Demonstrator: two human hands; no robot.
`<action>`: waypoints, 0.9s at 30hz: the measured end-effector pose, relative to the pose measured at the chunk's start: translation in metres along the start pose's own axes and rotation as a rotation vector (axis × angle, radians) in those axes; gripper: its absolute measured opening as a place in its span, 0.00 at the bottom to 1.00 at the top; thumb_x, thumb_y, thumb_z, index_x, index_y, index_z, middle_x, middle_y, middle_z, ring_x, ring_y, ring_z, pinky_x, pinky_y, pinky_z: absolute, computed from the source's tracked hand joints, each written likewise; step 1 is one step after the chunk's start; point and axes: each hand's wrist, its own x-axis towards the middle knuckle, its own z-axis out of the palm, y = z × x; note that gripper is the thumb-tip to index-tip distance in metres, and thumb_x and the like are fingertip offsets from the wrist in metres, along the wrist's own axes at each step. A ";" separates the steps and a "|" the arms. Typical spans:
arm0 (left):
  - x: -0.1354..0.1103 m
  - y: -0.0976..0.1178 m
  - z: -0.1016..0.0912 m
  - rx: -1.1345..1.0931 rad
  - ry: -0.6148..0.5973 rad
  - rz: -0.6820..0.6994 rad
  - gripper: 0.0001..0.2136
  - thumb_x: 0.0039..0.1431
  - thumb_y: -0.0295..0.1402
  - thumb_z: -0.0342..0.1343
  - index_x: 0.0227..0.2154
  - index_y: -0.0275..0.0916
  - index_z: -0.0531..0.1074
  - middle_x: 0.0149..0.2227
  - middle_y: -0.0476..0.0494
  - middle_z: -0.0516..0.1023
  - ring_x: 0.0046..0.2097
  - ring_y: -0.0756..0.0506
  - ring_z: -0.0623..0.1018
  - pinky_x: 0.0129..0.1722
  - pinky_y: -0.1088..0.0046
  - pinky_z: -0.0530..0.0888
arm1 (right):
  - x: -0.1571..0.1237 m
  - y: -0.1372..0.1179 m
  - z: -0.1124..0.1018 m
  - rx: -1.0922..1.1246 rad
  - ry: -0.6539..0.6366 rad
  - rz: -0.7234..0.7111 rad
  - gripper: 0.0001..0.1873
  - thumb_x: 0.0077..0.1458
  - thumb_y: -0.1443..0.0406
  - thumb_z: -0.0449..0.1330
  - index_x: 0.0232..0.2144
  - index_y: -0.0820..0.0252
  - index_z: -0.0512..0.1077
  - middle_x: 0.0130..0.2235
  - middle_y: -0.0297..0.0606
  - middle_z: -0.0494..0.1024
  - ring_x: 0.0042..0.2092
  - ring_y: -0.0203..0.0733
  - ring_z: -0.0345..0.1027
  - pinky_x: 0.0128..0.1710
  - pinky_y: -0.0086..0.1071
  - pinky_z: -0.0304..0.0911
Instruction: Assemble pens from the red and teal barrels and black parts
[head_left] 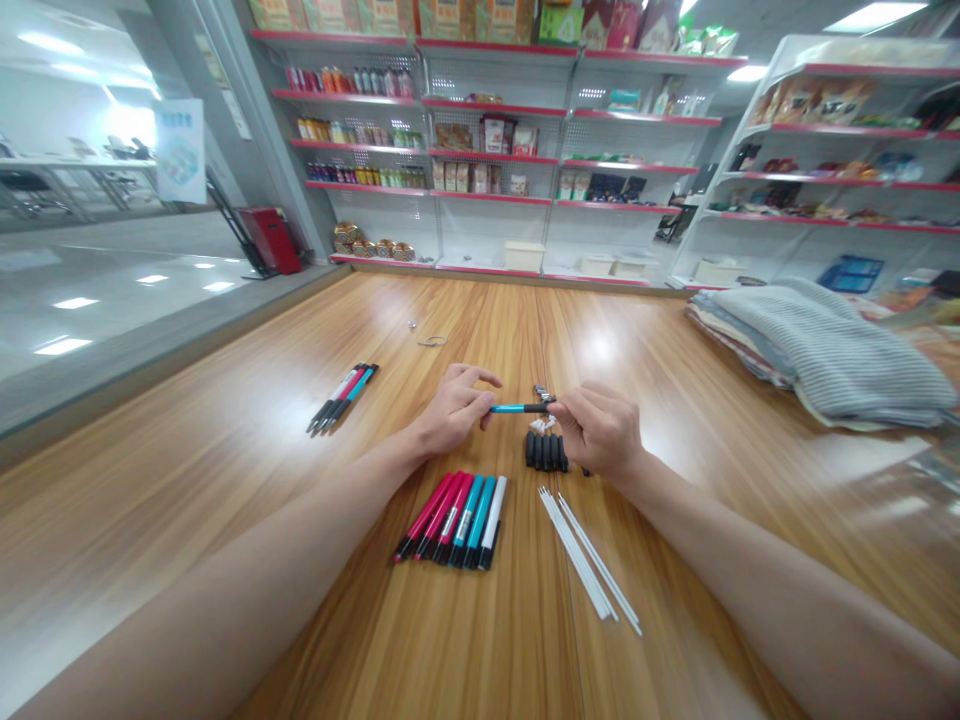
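Note:
Between my two hands a blue pen (510,408) with a black grip lies level above the table. My left hand (456,408) pinches its blue end, and my right hand (600,428) is closed around the black end. Just below the pen sits a row of black rubber grips (546,452), partly covered by my right hand. Small metal parts (541,393) and white bits (541,425) lie behind them. Closer to me rest several pen barrels (454,520) in pink, blue and white. Right of these are thin white refills (579,560).
Several pens with dark grips (343,398) lie together on the left of the wooden table (300,620). A wire ring (433,341) is farther back. Folded striped cloth (832,350) is piled at the right. Stocked shelves (491,105) stand beyond the far edge.

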 end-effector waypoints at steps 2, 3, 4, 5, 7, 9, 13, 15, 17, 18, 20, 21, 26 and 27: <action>0.001 0.000 0.000 -0.026 -0.016 -0.002 0.24 0.66 0.37 0.40 0.17 0.37 0.71 0.49 0.44 0.72 0.53 0.42 0.64 0.57 0.55 0.60 | -0.001 0.000 0.000 -0.002 -0.009 0.000 0.17 0.61 0.63 0.53 0.20 0.59 0.62 0.22 0.36 0.67 0.27 0.37 0.56 0.28 0.34 0.47; 0.001 0.000 0.000 -0.030 -0.020 0.002 0.23 0.66 0.37 0.41 0.18 0.37 0.71 0.49 0.44 0.72 0.52 0.42 0.65 0.57 0.55 0.60 | -0.001 0.000 0.000 -0.002 -0.012 0.001 0.17 0.61 0.63 0.53 0.20 0.59 0.62 0.22 0.36 0.67 0.26 0.37 0.56 0.28 0.34 0.47; 0.001 0.000 0.000 -0.031 -0.023 0.006 0.22 0.65 0.37 0.41 0.18 0.37 0.71 0.48 0.43 0.73 0.52 0.42 0.65 0.57 0.54 0.60 | -0.001 0.001 0.000 -0.002 -0.013 0.002 0.17 0.61 0.63 0.53 0.20 0.59 0.62 0.22 0.36 0.67 0.26 0.37 0.56 0.28 0.34 0.47; 0.001 0.000 0.000 -0.030 -0.024 0.012 0.22 0.65 0.37 0.42 0.18 0.37 0.71 0.48 0.43 0.73 0.51 0.42 0.65 0.56 0.54 0.61 | -0.001 0.001 0.001 -0.001 -0.015 0.002 0.17 0.61 0.62 0.53 0.20 0.59 0.62 0.22 0.36 0.67 0.26 0.37 0.56 0.28 0.34 0.47; 0.002 -0.001 0.000 -0.024 -0.027 0.026 0.21 0.65 0.36 0.42 0.20 0.37 0.71 0.47 0.43 0.73 0.51 0.42 0.66 0.56 0.54 0.61 | -0.001 0.001 0.001 -0.001 -0.015 0.006 0.17 0.61 0.62 0.53 0.20 0.59 0.62 0.22 0.36 0.68 0.27 0.37 0.56 0.28 0.34 0.47; 0.002 -0.002 0.001 -0.016 -0.028 0.042 0.20 0.65 0.36 0.43 0.21 0.37 0.72 0.47 0.42 0.73 0.51 0.42 0.66 0.56 0.55 0.61 | -0.001 0.001 0.001 -0.002 -0.012 0.011 0.17 0.61 0.63 0.53 0.20 0.59 0.63 0.22 0.36 0.68 0.27 0.37 0.56 0.28 0.34 0.47; 0.002 -0.003 0.001 0.013 -0.018 0.066 0.16 0.63 0.35 0.46 0.23 0.37 0.71 0.48 0.42 0.73 0.51 0.42 0.66 0.55 0.56 0.62 | -0.001 0.001 0.001 0.010 0.009 0.021 0.16 0.60 0.64 0.54 0.20 0.59 0.63 0.21 0.36 0.68 0.26 0.37 0.56 0.28 0.34 0.47; 0.002 -0.002 0.001 0.035 -0.008 0.062 0.14 0.63 0.35 0.48 0.23 0.37 0.71 0.48 0.41 0.72 0.51 0.42 0.67 0.55 0.56 0.63 | 0.000 0.001 0.001 0.021 0.011 0.032 0.16 0.61 0.64 0.53 0.20 0.59 0.64 0.21 0.35 0.68 0.26 0.37 0.56 0.28 0.34 0.47; 0.002 -0.002 0.002 0.054 0.007 0.055 0.12 0.62 0.34 0.50 0.24 0.37 0.71 0.48 0.41 0.72 0.51 0.42 0.67 0.54 0.56 0.63 | 0.000 0.002 0.001 0.028 0.007 0.047 0.16 0.61 0.64 0.52 0.20 0.59 0.64 0.21 0.35 0.67 0.25 0.37 0.56 0.28 0.34 0.47; 0.002 -0.002 0.003 0.062 0.016 0.051 0.11 0.61 0.33 0.51 0.25 0.37 0.71 0.48 0.41 0.72 0.51 0.42 0.67 0.54 0.55 0.64 | 0.000 0.002 0.001 0.028 0.008 0.054 0.16 0.61 0.64 0.52 0.20 0.59 0.64 0.21 0.35 0.67 0.25 0.37 0.56 0.27 0.34 0.47; 0.002 -0.002 0.003 0.077 0.038 0.043 0.09 0.60 0.32 0.52 0.26 0.38 0.72 0.48 0.41 0.72 0.51 0.42 0.67 0.54 0.55 0.64 | 0.001 0.002 0.001 0.023 0.016 0.063 0.17 0.61 0.64 0.52 0.19 0.59 0.64 0.20 0.35 0.66 0.25 0.37 0.56 0.27 0.34 0.47; 0.002 -0.002 0.004 0.085 0.049 0.039 0.08 0.59 0.32 0.53 0.27 0.38 0.72 0.48 0.41 0.72 0.52 0.41 0.67 0.54 0.55 0.64 | 0.001 0.002 0.001 0.019 0.021 0.066 0.17 0.61 0.64 0.52 0.19 0.59 0.63 0.20 0.35 0.66 0.25 0.36 0.56 0.27 0.34 0.47; 0.002 0.000 0.005 0.136 0.162 0.041 0.05 0.58 0.33 0.56 0.29 0.39 0.73 0.47 0.42 0.71 0.52 0.41 0.66 0.54 0.56 0.65 | 0.001 0.002 0.002 0.006 0.021 0.113 0.19 0.60 0.64 0.52 0.18 0.59 0.61 0.19 0.35 0.63 0.24 0.36 0.55 0.27 0.34 0.45; 0.001 0.000 0.005 0.147 0.192 0.048 0.05 0.58 0.33 0.56 0.29 0.39 0.73 0.47 0.42 0.71 0.52 0.42 0.66 0.54 0.56 0.65 | 0.001 0.002 0.003 0.012 0.020 0.138 0.19 0.61 0.64 0.52 0.17 0.59 0.60 0.19 0.34 0.63 0.25 0.36 0.55 0.27 0.33 0.45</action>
